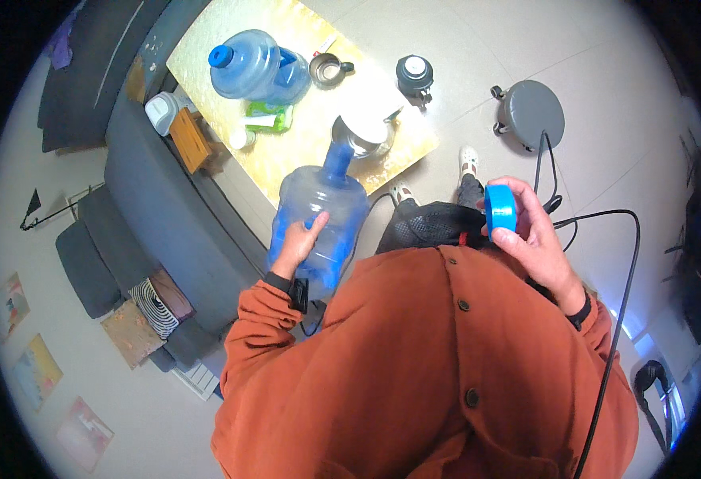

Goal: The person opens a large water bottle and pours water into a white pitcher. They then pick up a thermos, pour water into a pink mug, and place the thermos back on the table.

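Note:
My left hand (301,239) is closed on the handle of a clear blue plastic water jug (320,197), held at the near edge of the table. The jug's open neck (338,160) points toward a shiny steel pot (356,138), and its tip overlaps the pot's near side in view. Whether water is flowing cannot be seen. Off to the right, my right hand (533,230) pinches a round blue plastic cap (500,211) between thumb and fingers, well apart from the jug.
On the marbled table (278,161) stand a second, capped water jug (245,66), a steel mug (326,70), a green packet (272,117) and a white tub (242,139). A dark round appliance (415,76) and a wheeled stool (533,114) occupy the floor. A grey sofa (177,209) lies left; a black cable (622,287) hangs right.

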The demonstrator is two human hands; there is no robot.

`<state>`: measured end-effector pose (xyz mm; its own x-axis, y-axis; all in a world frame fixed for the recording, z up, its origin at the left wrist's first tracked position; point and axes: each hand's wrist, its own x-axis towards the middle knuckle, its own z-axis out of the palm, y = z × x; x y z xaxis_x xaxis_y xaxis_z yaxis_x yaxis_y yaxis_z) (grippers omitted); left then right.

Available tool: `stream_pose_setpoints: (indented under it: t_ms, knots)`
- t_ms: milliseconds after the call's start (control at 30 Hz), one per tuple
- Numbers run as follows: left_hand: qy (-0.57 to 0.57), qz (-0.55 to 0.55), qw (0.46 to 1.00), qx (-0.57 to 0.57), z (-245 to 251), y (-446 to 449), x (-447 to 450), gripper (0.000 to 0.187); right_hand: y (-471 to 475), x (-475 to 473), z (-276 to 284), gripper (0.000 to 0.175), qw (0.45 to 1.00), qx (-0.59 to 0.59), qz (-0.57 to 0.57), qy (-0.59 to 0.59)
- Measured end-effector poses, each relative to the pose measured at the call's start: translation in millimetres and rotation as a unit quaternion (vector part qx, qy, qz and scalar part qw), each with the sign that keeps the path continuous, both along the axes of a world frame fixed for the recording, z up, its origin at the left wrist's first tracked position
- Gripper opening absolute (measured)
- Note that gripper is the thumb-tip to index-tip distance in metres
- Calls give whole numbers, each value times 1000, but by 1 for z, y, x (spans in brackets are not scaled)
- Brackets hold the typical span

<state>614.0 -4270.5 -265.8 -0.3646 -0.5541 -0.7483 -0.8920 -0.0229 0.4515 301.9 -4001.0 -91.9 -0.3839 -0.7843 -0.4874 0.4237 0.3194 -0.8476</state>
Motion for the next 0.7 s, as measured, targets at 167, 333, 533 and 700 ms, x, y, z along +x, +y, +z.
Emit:
stream_pose_setpoints:
  t_ms: [167,333,533,700]
  knots:
    - [-46,10,999,12,4,-1,-5,68,5,-9,-4,56,1000,-12,2,-4]
    - [-14,-5,1000,10,8,2,-9,64,5,-8,-8,55,999,-14,-14,26]
    - [-20,3,1000,20,15,3,-14,68,5,-11,-5,55,1000,-14,-12,-2]
    - [-39,-1,999,29,12,1,-12,69,4,-11,-3,55,1000,-20,-9,-8]
